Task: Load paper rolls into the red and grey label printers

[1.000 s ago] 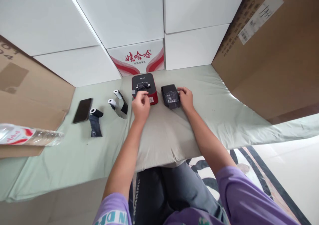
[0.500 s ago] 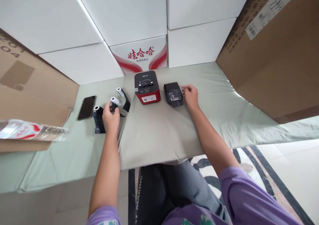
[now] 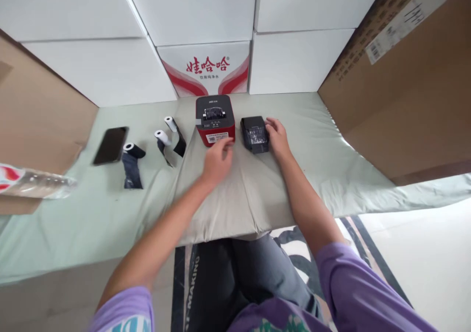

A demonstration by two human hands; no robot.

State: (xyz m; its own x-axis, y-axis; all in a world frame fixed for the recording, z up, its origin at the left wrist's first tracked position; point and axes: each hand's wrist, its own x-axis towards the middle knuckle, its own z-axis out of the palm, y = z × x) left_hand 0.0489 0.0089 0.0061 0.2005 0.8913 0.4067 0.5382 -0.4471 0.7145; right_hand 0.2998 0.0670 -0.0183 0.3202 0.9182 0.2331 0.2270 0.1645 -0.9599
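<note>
Just in front of a red and black receipt printer [image 3: 216, 121] is my left hand [image 3: 218, 161], slightly blurred, its fingers loosely bent and apart with nothing in them. A small black printer [image 3: 254, 133], with dark paper or film coming out over its front, sits to the right of the red one. My right hand [image 3: 278, 137] rests against its right side, fingers loosely spread and not wrapped round it. On the left lie several partly unrolled black-and-white paper rolls: the nearest roll [image 3: 133, 150], a middle roll [image 3: 162, 138] and a far roll [image 3: 171, 124].
A dark phone [image 3: 110, 146] lies at the left, near a plastic water bottle [image 3: 40, 182]. White boxes [image 3: 206, 8] line the back, with a red-and-white printed carton [image 3: 209, 69] low in the middle. Cardboard boxes [image 3: 412, 91] flank the cloth-covered table [image 3: 228, 204].
My left hand has left the middle paper roll and moved right to the front of the red printer. My right hand stays by the black printer, now closer against it. The view has shifted slightly.
</note>
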